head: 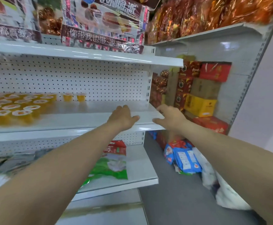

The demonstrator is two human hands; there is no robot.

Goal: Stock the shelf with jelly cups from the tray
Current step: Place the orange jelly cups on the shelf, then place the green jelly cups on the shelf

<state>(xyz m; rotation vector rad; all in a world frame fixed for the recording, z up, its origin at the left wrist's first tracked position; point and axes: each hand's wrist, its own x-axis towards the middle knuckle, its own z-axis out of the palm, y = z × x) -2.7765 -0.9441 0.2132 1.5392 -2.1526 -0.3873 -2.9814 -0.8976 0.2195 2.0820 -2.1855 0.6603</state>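
Note:
Several orange jelly cups (pixel 17 106) with printed lids stand in rows on the left part of the white middle shelf (pixel 87 117); two more cups (pixel 74 96) sit alone near the pegboard back. My left hand (pixel 122 116) hovers over the bare right part of this shelf, fingers loosely bent and holding nothing. My right hand (pixel 170 117) reaches past the shelf's right end, its fingers also loose and empty. No tray is in view.
Large snack boxes (pixel 103 25) sit on the shelf above. A green and red bag (pixel 114 161) lies on the lower shelf. Stacked red, brown and yellow cartons (pixel 200 98) and blue packets (pixel 183 158) crowd the corner floor at right.

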